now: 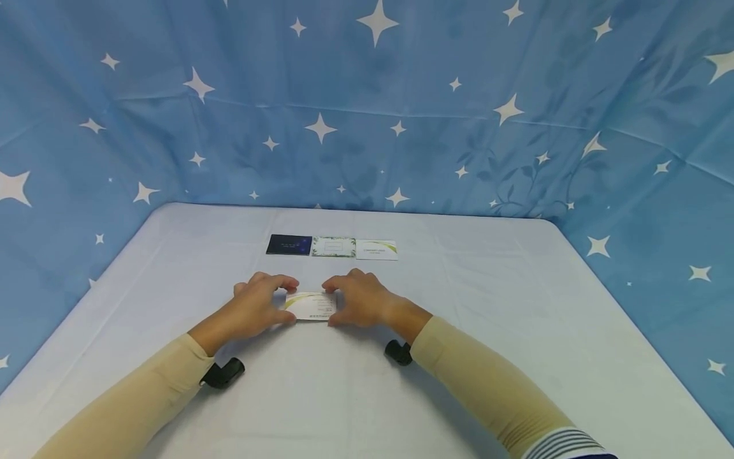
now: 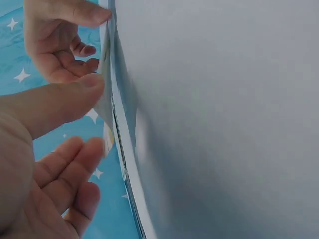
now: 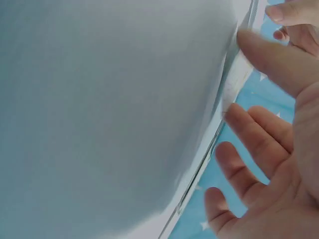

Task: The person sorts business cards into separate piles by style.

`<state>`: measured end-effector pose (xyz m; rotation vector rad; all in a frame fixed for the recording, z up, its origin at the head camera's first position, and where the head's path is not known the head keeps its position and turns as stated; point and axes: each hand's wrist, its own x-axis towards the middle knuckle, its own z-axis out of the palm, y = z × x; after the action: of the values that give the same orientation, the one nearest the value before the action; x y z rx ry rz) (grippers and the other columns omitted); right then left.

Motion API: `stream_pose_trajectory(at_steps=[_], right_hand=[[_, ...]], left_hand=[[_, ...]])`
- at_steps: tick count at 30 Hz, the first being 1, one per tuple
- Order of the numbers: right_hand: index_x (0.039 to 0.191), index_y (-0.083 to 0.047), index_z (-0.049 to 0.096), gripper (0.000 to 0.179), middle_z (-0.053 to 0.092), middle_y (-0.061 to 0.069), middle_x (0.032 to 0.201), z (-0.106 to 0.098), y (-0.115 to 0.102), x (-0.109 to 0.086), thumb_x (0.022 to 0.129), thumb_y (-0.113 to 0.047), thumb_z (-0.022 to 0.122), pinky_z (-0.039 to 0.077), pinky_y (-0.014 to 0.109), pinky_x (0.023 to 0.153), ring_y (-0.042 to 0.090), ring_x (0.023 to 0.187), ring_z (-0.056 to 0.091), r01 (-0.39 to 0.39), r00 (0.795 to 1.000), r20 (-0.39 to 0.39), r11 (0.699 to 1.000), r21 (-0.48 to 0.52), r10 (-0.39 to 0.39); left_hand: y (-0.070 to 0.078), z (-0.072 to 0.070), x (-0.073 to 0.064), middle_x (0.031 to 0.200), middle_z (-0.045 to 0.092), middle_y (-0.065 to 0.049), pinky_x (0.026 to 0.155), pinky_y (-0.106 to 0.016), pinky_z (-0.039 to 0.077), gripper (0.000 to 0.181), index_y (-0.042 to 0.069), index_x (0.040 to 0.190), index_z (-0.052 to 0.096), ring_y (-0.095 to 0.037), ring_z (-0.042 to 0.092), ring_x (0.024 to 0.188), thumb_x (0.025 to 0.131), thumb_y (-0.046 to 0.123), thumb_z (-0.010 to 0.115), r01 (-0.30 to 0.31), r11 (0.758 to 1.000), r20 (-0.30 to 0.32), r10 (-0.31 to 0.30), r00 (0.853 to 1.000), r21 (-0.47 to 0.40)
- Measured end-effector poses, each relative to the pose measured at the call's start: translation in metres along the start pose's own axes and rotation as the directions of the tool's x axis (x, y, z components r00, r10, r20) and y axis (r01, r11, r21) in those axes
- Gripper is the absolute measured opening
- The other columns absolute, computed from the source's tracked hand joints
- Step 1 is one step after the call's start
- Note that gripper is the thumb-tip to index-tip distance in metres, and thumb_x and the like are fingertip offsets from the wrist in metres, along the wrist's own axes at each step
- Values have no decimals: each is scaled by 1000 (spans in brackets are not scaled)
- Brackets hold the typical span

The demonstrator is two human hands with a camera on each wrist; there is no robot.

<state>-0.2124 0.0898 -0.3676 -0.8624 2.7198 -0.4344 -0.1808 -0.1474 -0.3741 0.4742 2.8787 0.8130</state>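
A white business card with yellow curved stripes and small print sits between both hands, close over the white table. My left hand holds its left end, with the thumb at the near corner and the index finger at the far one. On the opposite end, my right hand grips in the same way, thumb near and index finger far. In the left wrist view the card appears nearly edge-on, the left thumb against it. The right fingertips reach the card's edge in the right wrist view.
Beyond the hands, a dark blue card, a leaf-bordered card and a white card with a yellow-green curve lie in a row. The white-covered table ends at a blue star-patterned curtain. Dark wrist cameras hang beneath the sleeves.
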Motion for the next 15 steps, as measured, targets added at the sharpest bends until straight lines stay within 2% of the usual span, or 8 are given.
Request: stream_pose_trajectory(at_steps=[6,15], right_hand=[[141,-20,58,58,59,0,130,-12,18,-3,88,-33,77,40,40,99,21,114,47,-39,995,-83,996,80,46],[142,-12,57,55,58,8,130,-39,60,-1,91,-25,74,43,42,98,26,117,51,-81,980,-175,991,108,99]], left_hand=[[8,0,26,125,63,-2,92,-54,25,58,9,134,62,-31,44,124,83,22,84,-28,999,-13,27,1000,-24],[32,5,86,134,60,-2,95,-53,24,58,11,139,58,-30,39,128,87,25,80,-49,998,3,49,999,-29]])
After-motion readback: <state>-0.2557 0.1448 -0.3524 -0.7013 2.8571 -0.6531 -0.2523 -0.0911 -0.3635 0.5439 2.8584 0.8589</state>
